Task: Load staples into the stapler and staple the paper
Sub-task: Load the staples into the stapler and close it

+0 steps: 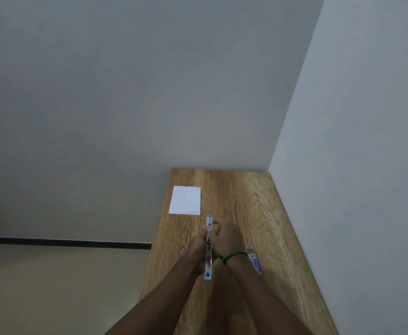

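- A long wood-grain table [246,201] runs from near to far, set in the corner of plain grey walls [125,81].
- A slim metal stapler with light-blue ends [208,247] lies opened out flat along the table's middle, lengthwise from near to far.
- The left hand [196,245] grips the stapler from its left side, fingers closed around the body.
- The right hand [224,234], with a green thread band [232,256] at the wrist, is curled over the stapler's far half, fingertips pinched at the metal channel; whether they hold staples cannot be told.
- A white square sheet of paper [185,200] lies flat farther off, to the left, apart from the hands.
- A small blue-and-white packet [254,261] lies just right of the right wrist.
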